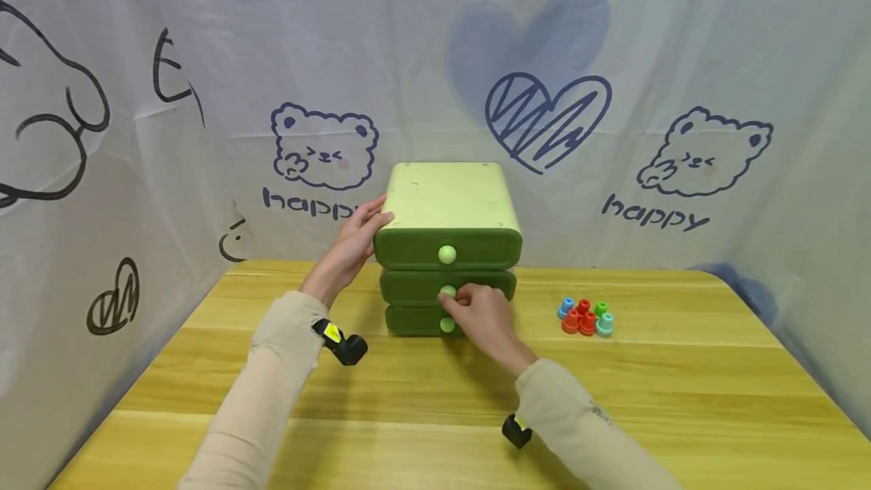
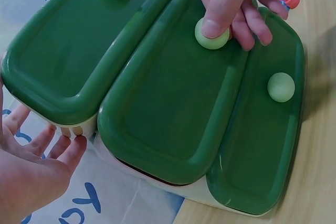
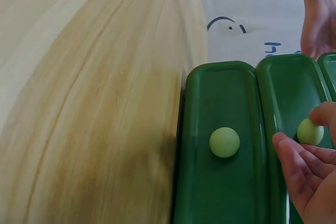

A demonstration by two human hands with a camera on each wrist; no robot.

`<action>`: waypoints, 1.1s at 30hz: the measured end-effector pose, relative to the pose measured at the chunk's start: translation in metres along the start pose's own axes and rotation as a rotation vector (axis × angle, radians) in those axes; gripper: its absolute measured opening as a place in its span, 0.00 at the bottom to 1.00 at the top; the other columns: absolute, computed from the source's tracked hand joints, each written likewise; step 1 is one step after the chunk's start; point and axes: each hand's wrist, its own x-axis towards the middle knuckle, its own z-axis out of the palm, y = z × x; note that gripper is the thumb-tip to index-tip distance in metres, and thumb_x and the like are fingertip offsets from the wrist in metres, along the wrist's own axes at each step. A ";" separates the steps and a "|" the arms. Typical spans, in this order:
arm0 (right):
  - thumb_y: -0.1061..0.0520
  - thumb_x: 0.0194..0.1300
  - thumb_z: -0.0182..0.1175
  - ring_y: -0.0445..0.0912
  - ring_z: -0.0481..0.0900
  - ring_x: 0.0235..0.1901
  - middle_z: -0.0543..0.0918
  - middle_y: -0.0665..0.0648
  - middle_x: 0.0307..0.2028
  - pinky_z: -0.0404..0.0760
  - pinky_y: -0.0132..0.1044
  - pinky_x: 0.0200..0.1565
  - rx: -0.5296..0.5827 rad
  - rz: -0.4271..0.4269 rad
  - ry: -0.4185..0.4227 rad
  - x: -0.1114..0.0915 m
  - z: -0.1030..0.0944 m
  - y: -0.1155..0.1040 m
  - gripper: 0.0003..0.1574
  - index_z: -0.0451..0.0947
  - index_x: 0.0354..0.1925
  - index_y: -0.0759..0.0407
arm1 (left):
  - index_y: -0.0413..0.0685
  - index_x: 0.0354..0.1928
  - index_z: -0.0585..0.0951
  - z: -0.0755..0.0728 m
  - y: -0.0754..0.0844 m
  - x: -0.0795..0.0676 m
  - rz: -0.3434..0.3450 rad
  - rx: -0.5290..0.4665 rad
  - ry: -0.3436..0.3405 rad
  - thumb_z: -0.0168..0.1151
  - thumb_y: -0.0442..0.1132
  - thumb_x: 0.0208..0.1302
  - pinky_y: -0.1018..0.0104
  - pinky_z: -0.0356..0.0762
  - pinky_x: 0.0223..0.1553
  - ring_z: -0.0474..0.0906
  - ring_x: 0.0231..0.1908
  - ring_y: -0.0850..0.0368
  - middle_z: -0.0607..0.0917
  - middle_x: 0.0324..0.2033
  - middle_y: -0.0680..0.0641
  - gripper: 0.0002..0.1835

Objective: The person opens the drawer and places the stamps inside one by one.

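A small chest of drawers point(image 1: 449, 195) stands on the table, with a pale green top and three dark green fronts, each with a round knob. Thumb and fingers of my right hand point(image 1: 485, 317) pinch the middle drawer's knob point(image 2: 212, 34). Along one end of the middle drawer front point(image 2: 168, 103) runs a thin dark gap. My left hand point(image 1: 350, 248) rests against the chest's upper left side, its thumb at the top edge and its fingers on the side wall. Above and below the pinched knob are the top knob point(image 1: 447, 254) and the bottom knob point(image 3: 224, 142).
Right of the chest, several small red, blue, green and teal pegs point(image 1: 587, 317) stand in a cluster on the wooden table point(image 1: 408, 429). A printed cloth point(image 1: 422, 59) hangs behind and at both sides of the table.
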 end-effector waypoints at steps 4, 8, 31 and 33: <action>0.52 0.62 0.65 0.36 0.69 0.14 0.80 0.50 0.17 0.69 0.29 0.18 -0.005 -0.027 0.031 -0.002 0.002 0.000 0.16 0.83 0.24 0.62 | 0.49 0.75 0.55 0.000 -0.001 0.000 -0.003 -0.004 -0.005 0.52 0.41 0.72 0.56 0.60 0.66 0.58 0.68 0.49 0.58 0.70 0.43 0.33; 0.52 0.60 0.66 0.37 0.70 0.14 0.80 0.49 0.16 0.70 0.30 0.19 0.010 -0.044 0.049 -0.004 0.002 -0.001 0.15 0.82 0.23 0.61 | 0.50 0.75 0.55 -0.001 -0.002 0.000 -0.004 -0.002 -0.004 0.52 0.42 0.72 0.56 0.61 0.66 0.58 0.68 0.49 0.58 0.70 0.43 0.33; 0.55 0.58 0.68 0.39 0.77 0.19 0.82 0.51 0.20 0.77 0.31 0.25 0.033 -0.118 0.079 -0.025 -0.006 -0.012 0.12 0.81 0.23 0.61 | 0.50 0.75 0.55 -0.003 -0.001 0.001 -0.003 0.014 -0.020 0.53 0.43 0.72 0.56 0.59 0.67 0.56 0.68 0.50 0.57 0.71 0.44 0.33; 0.55 0.58 0.68 0.39 0.76 0.19 0.82 0.50 0.19 0.77 0.30 0.24 0.035 -0.117 0.076 -0.026 -0.007 -0.013 0.12 0.81 0.23 0.60 | 0.51 0.75 0.55 -0.003 -0.001 0.001 -0.002 0.014 -0.022 0.53 0.43 0.72 0.56 0.59 0.67 0.56 0.68 0.50 0.57 0.71 0.44 0.33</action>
